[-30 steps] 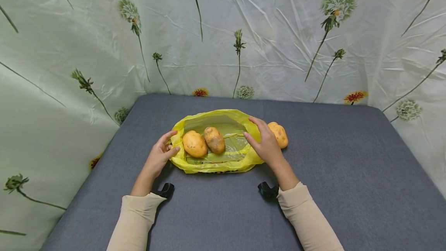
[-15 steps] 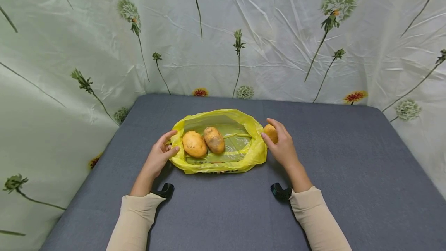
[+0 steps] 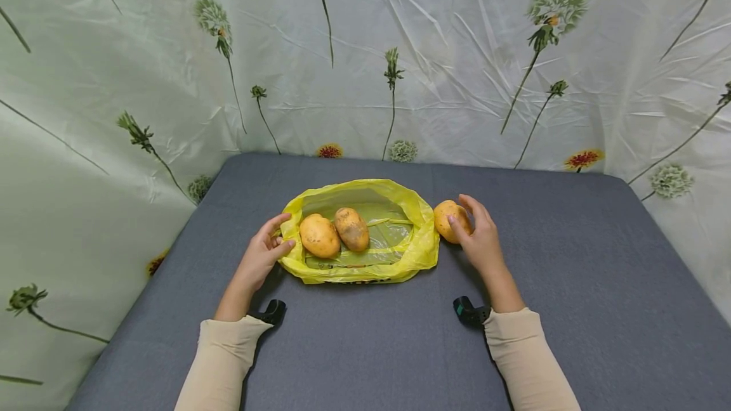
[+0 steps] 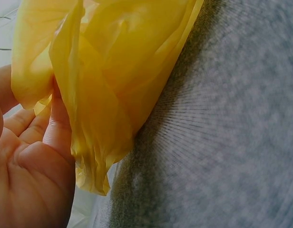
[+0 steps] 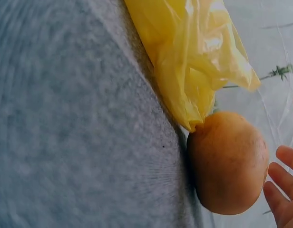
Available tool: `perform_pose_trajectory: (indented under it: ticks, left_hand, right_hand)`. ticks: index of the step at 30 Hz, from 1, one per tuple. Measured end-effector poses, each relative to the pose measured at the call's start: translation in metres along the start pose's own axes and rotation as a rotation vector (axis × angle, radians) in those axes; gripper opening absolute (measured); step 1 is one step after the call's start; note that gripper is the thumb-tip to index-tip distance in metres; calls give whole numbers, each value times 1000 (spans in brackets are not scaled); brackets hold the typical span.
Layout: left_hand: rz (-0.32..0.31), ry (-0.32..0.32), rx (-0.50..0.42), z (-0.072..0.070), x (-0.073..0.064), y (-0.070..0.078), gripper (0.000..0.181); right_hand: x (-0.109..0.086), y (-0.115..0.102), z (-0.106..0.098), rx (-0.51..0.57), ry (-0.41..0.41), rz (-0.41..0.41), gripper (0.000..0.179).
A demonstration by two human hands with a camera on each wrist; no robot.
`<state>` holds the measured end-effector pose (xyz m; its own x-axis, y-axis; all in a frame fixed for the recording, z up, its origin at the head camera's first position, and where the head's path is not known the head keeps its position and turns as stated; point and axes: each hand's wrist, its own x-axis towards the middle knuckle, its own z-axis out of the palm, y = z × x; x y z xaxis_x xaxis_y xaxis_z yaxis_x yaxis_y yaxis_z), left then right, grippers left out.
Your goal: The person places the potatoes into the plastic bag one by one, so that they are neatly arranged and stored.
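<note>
A yellow plastic bag (image 3: 419,249) lies on the table with its mouth spread upward. Inside it, toward the left, rest a smooth potato (image 3: 318,236) and a browner potato (image 3: 351,229) side by side. My left hand (image 3: 259,262) holds the bag's left rim, and the left wrist view shows the film draped between its fingers. Just outside the bag's right side sits a third potato (image 3: 448,217) on the table. Around its right side my right hand (image 3: 480,240) is spread, thumb overlapping it in the head view. In the right wrist view the fingertips (image 5: 275,173) are right at its skin.
The grey cloth-covered table (image 3: 365,347) extends around the bag. Behind it and on the left hangs a pale curtain (image 3: 457,81) printed with dandelions. A black wrist device (image 3: 471,311) is on the right wrist, and another (image 3: 274,311) on the left.
My right hand has moved right, off the bag's right rim, to the potato outside. The left hand and the two potatoes in the bag stay where they were.
</note>
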<state>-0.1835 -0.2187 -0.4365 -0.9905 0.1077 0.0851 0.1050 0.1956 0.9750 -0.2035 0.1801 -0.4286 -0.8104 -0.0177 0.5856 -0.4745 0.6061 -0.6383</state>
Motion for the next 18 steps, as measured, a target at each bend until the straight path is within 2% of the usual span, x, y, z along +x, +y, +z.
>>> perform_pose_trajectory:
  ticks: [11,18]
  left_hand:
    - [4,4,0,-1,-1,-1,53]
    - [12,5,6,0,1,-1,53]
  right_hand:
    - [-5,11,3,105,1,117,42]
    - [-9,17,4,132,-35,200,45]
